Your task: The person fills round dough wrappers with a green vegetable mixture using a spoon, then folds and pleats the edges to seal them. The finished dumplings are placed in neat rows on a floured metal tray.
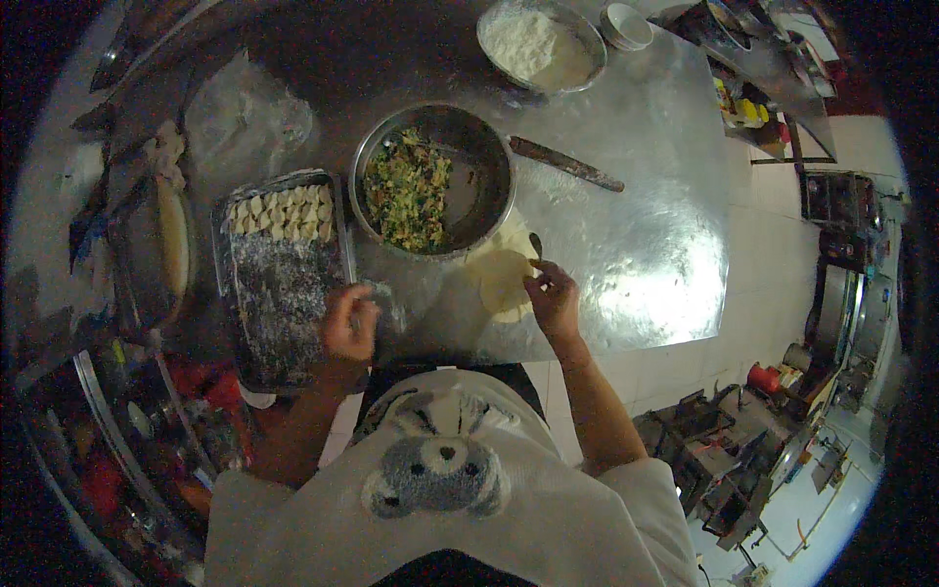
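Observation:
My right hand (pixel 554 295) grips what looks like a small dark spoon (pixel 536 245), its bowl pointing away from me. Its fingertips also meet the edge of thin, round, pale dough wrappers (pixel 502 282) spread on the metal table. Blurred by motion, my left hand (pixel 351 323) hovers at the right edge of a floured black baking tray (pixel 279 308), fingers curled; whether it holds anything is unclear. Rows of small folded dumplings (pixel 282 213) fill the tray's far end. Just beyond the wrappers stands a round steel pan (pixel 480 183) with chopped green and yellow filling (pixel 408 192) on its left side.
A floured rolling pin (pixel 568 163) lies right of the pan on the steel table (pixel 653 220). At the far edge are a bowl of flour (pixel 524 44) and small white bowls (pixel 628 26). A clear plastic bag (pixel 246 114) lies beyond the tray.

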The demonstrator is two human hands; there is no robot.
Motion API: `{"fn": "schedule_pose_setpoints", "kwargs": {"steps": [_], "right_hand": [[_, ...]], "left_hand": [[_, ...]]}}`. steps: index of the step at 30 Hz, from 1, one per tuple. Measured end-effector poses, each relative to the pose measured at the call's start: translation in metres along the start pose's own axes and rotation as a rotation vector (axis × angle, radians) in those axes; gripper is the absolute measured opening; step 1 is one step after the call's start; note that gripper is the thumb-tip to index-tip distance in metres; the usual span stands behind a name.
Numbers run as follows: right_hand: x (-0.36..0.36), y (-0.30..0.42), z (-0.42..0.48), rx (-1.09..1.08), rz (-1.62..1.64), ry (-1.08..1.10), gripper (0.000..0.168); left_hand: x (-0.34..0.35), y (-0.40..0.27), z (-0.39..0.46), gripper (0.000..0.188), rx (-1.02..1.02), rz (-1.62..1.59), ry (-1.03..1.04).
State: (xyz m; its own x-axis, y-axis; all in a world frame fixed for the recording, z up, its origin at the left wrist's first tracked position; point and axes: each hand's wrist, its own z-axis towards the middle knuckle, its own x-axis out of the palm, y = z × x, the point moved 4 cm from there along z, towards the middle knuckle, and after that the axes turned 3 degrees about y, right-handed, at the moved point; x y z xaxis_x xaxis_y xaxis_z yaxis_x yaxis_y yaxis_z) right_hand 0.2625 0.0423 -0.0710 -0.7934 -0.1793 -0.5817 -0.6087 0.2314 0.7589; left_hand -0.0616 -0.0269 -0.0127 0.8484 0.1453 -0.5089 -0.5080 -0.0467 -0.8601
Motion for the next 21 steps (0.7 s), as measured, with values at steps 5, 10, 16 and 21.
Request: {"fn": "schedule_pose_setpoints", "kwargs": {"steps": [5, 10, 16, 21], "right_hand": [[-0.004, 0.004, -0.003, -0.092, -0.060, -0.079, 0.025], [-0.010, -0.029, -0.018, -0.065, -0.254, -0.088, 0.023], [-0.020, -0.043, -0.018, -0.035, -0.244, -0.045, 0.021], [-0.026, -0.015, -0.024, 0.182, 0.265, 0.199, 0.020]], "left_hand": [[0.067, -0.013, -0.030, 0.021, -0.142, -0.162, 0.318], [0.100, -0.010, -0.031, 0.019, -0.137, -0.155, 0.442], [0.112, -0.005, -0.028, 0.022, -0.230, -0.141, 0.566], [0.120, -0.008, -0.028, 0.025, -0.417, -0.451, 0.584]]}}
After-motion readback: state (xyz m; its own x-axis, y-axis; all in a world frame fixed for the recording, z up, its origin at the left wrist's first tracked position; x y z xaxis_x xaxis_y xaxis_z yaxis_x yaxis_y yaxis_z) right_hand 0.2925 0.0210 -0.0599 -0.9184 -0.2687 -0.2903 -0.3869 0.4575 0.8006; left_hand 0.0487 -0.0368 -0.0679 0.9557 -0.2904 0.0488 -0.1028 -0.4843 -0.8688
